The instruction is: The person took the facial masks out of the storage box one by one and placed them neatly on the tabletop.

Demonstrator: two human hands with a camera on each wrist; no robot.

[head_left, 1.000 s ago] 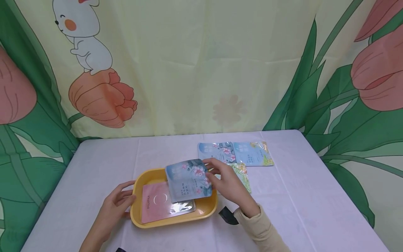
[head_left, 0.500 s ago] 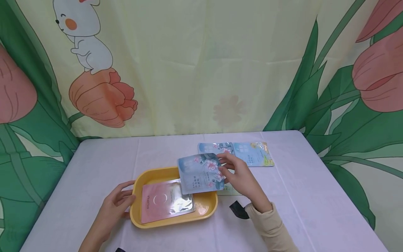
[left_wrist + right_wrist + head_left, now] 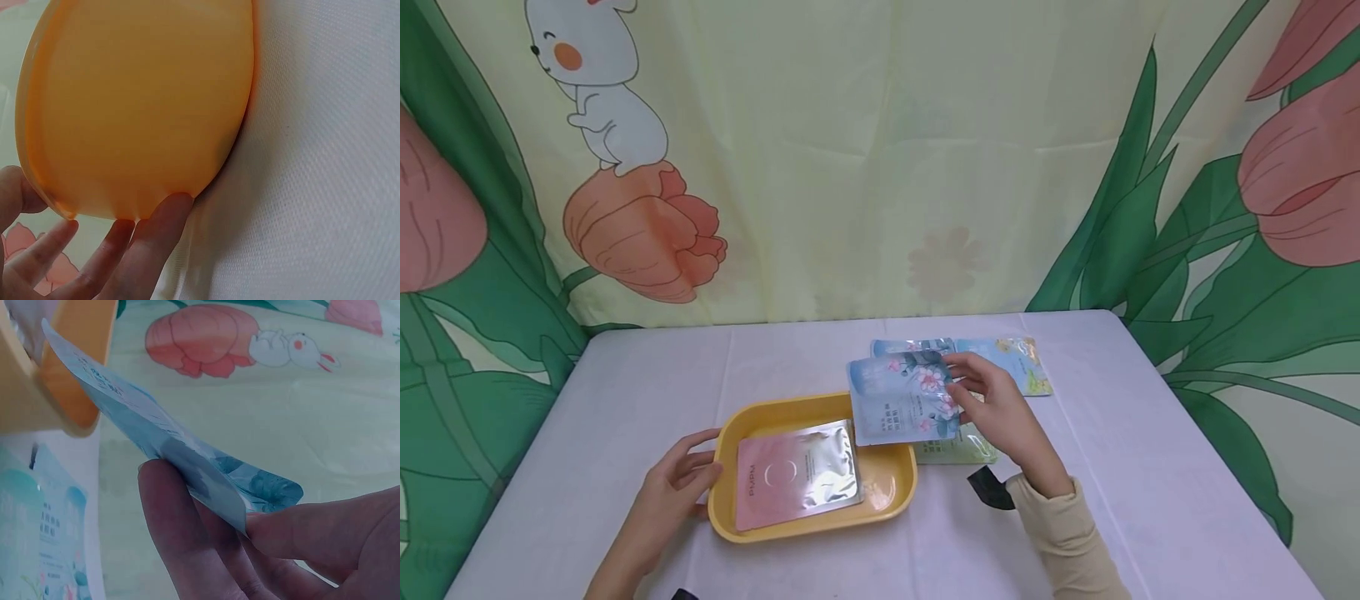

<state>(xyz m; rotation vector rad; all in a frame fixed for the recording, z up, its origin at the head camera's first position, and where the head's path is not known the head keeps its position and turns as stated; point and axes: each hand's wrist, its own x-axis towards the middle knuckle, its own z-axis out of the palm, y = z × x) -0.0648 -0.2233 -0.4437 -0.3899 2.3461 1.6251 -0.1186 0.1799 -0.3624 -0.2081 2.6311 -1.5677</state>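
The right hand (image 3: 996,410) pinches the right edge of a flat blue flower-printed sachet (image 3: 891,396), raised at the far right corner of a yellow round-cornered plastic tray (image 3: 805,532), whose left end the left hand's (image 3: 672,492) spread fingers touch. Gripped by one edge only, the sachet might snag on the rim if lowered, or slip if the pinch loosens. The right wrist view shows fingers beneath it, which the head view hides.
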